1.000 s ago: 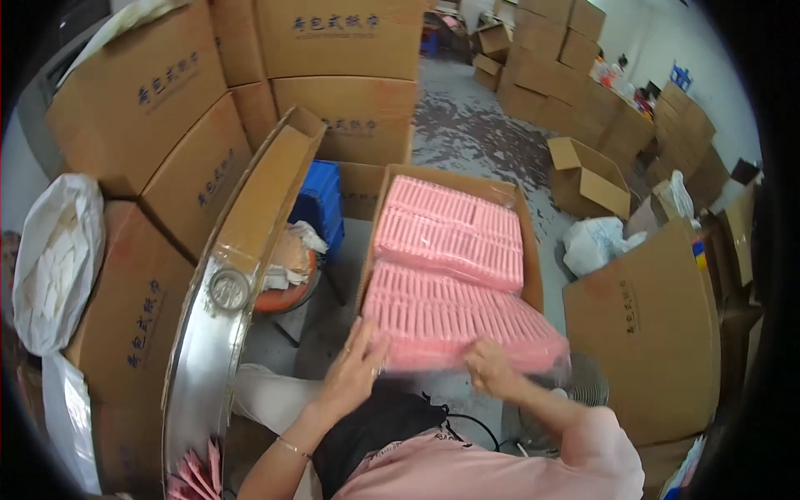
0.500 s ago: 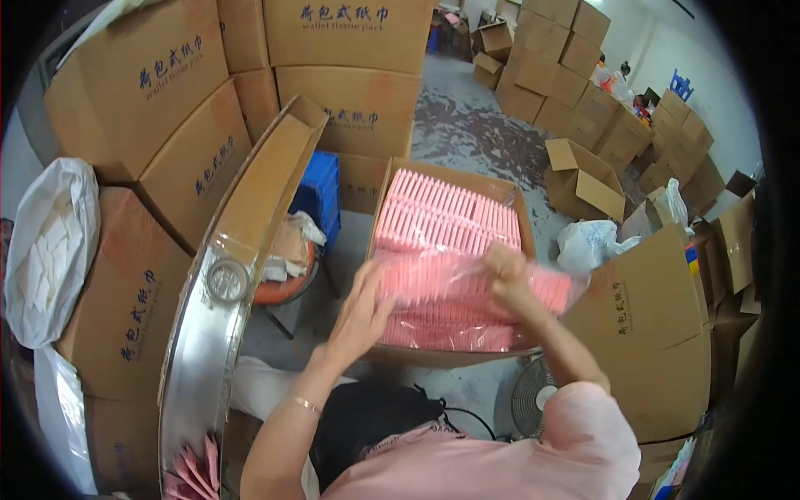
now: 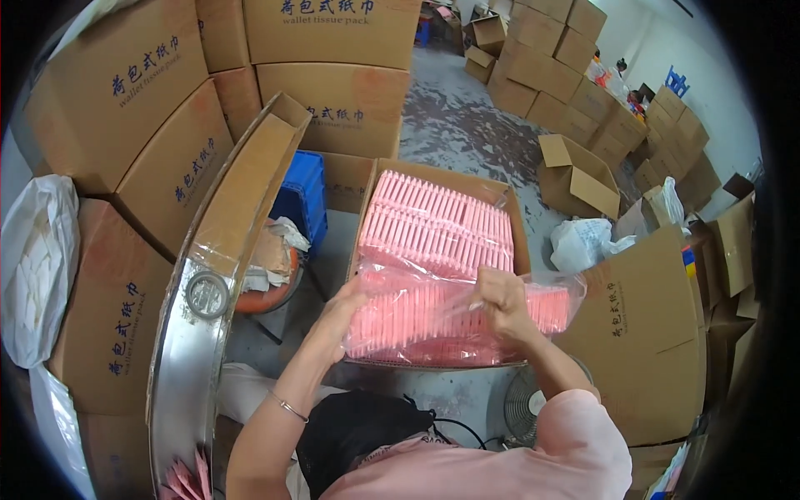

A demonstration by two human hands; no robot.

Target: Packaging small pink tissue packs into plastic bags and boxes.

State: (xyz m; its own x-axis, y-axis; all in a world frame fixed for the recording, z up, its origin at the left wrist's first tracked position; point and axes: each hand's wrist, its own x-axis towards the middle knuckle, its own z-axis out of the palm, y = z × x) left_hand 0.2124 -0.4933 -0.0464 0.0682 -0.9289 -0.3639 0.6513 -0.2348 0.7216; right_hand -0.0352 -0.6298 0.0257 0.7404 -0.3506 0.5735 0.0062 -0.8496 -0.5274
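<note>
Nearest the person, a clear plastic bag of pink tissue packs [image 3: 454, 321] is held level, just over the near end of the open cardboard carton [image 3: 523, 225], the packs side by side in a row inside the film, so it sits flat like the layer below. The left hand [image 3: 348, 310] presses on the bag's edge at nine o'clock, fingers partly curled round it, steadying that side. The right hand [image 3: 500, 297], at about two o'clock on the bag, is closed in a pinch on the loose film on top. Beyond, toward twelve o'clock, rows of pink packs [image 3: 442, 221] already fill the carton. At ten o'clock stands a blue crate [image 3: 302, 196]; stacked cartons [image 3: 333, 50] lie farthest.
</note>
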